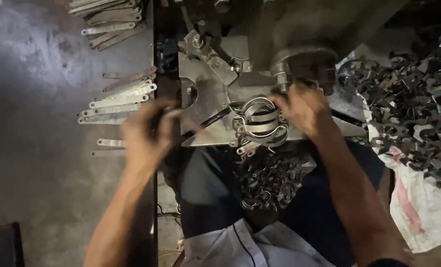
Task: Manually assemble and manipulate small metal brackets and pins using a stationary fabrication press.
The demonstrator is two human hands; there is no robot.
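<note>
My left hand [146, 133] grips a dark rod-like lever [211, 118] that runs toward the metal press [215, 84] in front of me. My right hand [304, 106] rests on the press plate beside a stack of bent round metal clamps [260, 123], its fingers touching the clamp at the press head; whether it grips one is unclear. More finished clamps [265, 183] lie in a heap between my knees below the plate.
Flat tapered metal strips [119, 101] lie fanned on the dark bench at left, with another bundle [109, 20] at the top. A pile of dark stamped metal pieces [418, 104] covers a white sack [418, 207] at right.
</note>
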